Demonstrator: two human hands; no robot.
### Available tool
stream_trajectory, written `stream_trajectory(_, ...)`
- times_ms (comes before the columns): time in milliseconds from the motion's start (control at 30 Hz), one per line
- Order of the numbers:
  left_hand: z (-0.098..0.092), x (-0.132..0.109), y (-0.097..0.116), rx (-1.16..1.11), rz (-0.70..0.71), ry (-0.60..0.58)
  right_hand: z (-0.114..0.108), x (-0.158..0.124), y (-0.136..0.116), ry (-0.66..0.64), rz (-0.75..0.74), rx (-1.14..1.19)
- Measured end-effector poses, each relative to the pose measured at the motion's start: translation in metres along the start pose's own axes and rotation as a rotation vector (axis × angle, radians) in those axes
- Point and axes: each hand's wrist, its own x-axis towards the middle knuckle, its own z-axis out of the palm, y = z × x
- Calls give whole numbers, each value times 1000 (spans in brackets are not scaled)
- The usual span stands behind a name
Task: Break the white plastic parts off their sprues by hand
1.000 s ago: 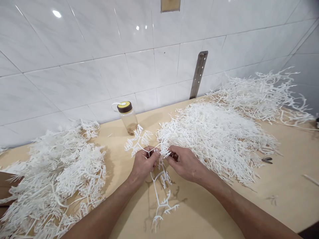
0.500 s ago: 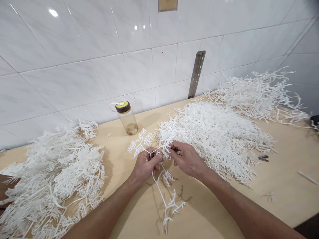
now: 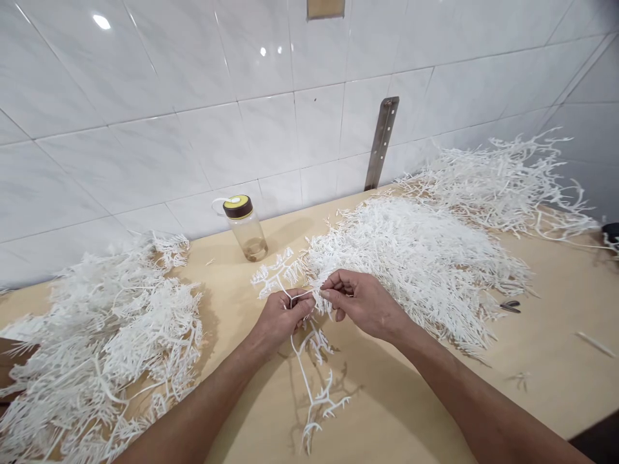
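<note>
A white plastic artificial branch [image 3: 304, 377] with forked twigs hangs from my left hand [image 3: 283, 316], whose thumb and fingers are closed on its stem. One part of it spreads up and away above the knuckles, while the longer part dangles towards me over the table. My right hand [image 3: 360, 299] pinches a side twig of the same branch at its tip, just right of the left fingers. Small sprigs lie beneath the pinch, and I cannot tell where they end and the large pile of white sprigs [image 3: 411, 264] behind begins.
On the left a heap of white branches [image 3: 145, 348] covers the table. A clear bottle [image 3: 249, 232] with a dark and yellow lid stands near the tiled wall. More branches [image 3: 507, 187] lie at the back right. Small dark snips [image 3: 510, 306] and a white stick [image 3: 596, 343] rest on the right.
My right hand has shifted slightly left, closer to my left hand, along the side twig. The dangling end of the branch has swung a little left.
</note>
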Motion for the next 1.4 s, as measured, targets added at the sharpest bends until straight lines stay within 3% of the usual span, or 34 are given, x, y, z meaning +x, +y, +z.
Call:
stream_trajectory(267,3,-6,11,-123,-82,-83,3,3,5,49,-34,38)
stream_trajectory(633,1,-5,5,-122,-126,-137,4,4,6,17,38,293)
stream_trajectory(733,3,-5,4,-207,-132,-94,5,3,5,34,34,261)
stream_trajectory(900,4,0,1,-317,-102,104,4,4,11,74,12,256)
stream_trajectory(1033,3,2,2,-354,-60,198,6,2,13,6,0,151)
stream_trajectory(1133,4,2,2,-346,-53,229,10,1,12,-28,-18,63)
stream_trajectory(1267,7,0,0,-329,-71,251,14,1,9,28,-40,-24)
stream_trajectory(1400,7,0,-3,-330,-83,205,16,1,8,54,-53,-126)
